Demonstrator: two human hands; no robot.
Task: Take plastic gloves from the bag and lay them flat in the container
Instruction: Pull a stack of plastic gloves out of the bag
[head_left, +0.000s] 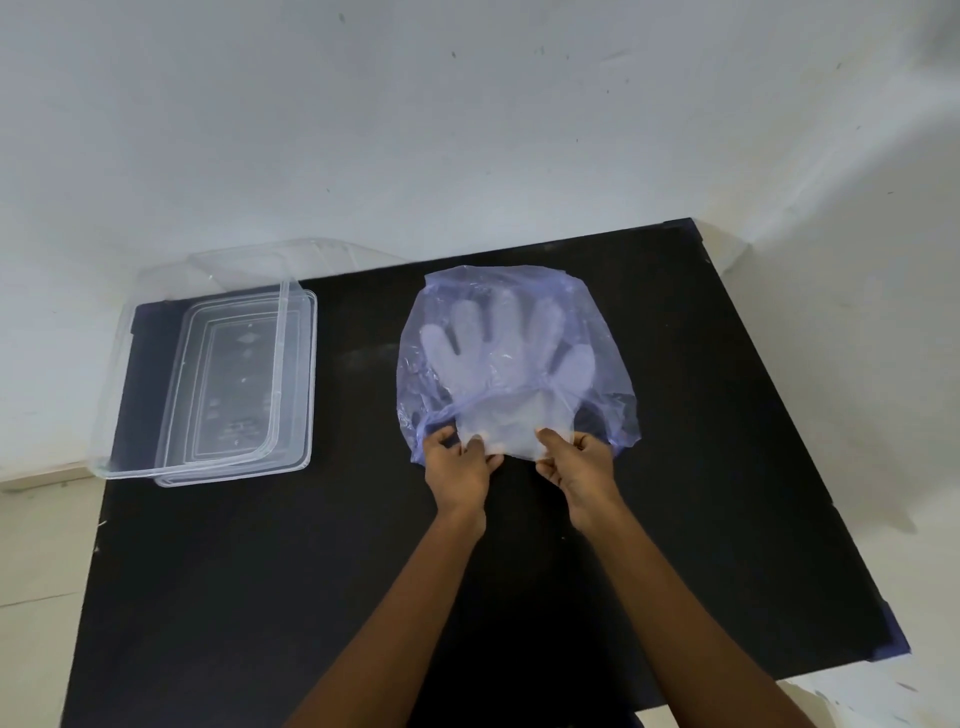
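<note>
Because the plastic gloves (506, 358) lie mostly inside the bluish bag (602, 374), fingers pointing away from the person and only the cuff end poking out of the bag's near mouth, the left hand (460, 460) and the right hand (574, 462) each pinch a corner of that cuff, probably so the stack can be slid out flat rather than crumpled. The clear container (171, 457) sits open well to the left of the bag on the black table (260, 571), with its lid (306, 374) apparently tucked partly beneath it; nothing lies between bag and container, though the bag's puckered mouth may drag on the gloves.
</note>
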